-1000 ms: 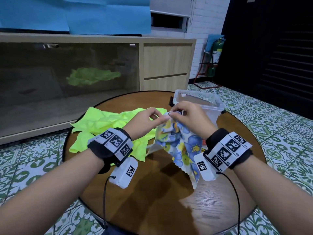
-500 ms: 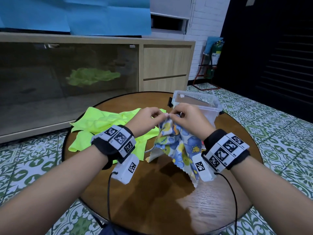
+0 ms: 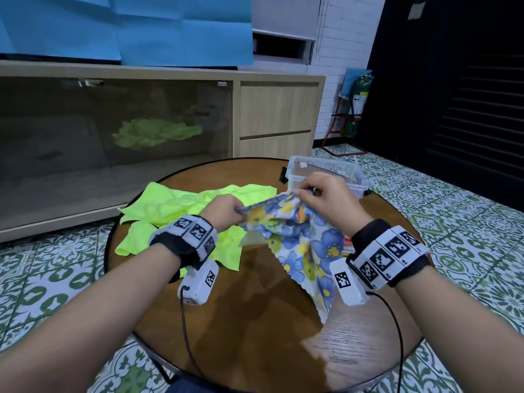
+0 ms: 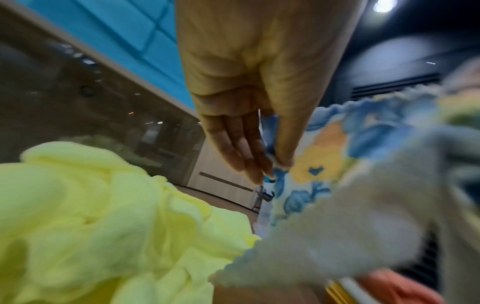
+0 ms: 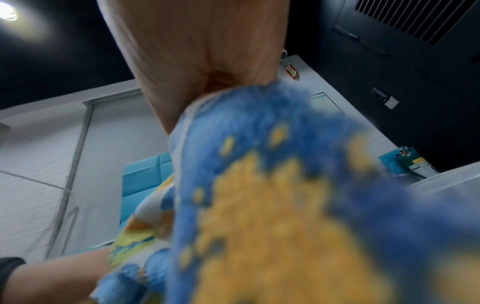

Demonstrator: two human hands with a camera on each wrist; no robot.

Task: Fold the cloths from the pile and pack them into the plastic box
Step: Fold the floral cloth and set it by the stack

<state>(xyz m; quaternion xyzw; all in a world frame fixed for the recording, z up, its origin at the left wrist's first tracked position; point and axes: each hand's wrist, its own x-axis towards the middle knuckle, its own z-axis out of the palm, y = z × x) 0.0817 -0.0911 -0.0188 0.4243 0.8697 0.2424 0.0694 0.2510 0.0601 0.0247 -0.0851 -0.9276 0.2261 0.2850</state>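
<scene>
Hands — left hand (image 3: 226, 209), right hand (image 3: 326, 199) — pinch a floral cloth (image 3: 300, 236) above a round wooden tabletop (image 3: 255, 321). Yellow cloths (image 3: 175, 205) and a box (image 3: 354, 180) sit behind; patterned tiles (image 3: 42, 265) cover the floor.

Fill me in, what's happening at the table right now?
A person is working on a floral cloth held up over the round wooden table. The left hand pinches one part of its top edge and the right hand pinches another, with the rest hanging down unfolded. A yellow-green cloth lies crumpled on the table to the left. The clear plastic box sits open behind the hands; no cloth shows in the part of it in view.
</scene>
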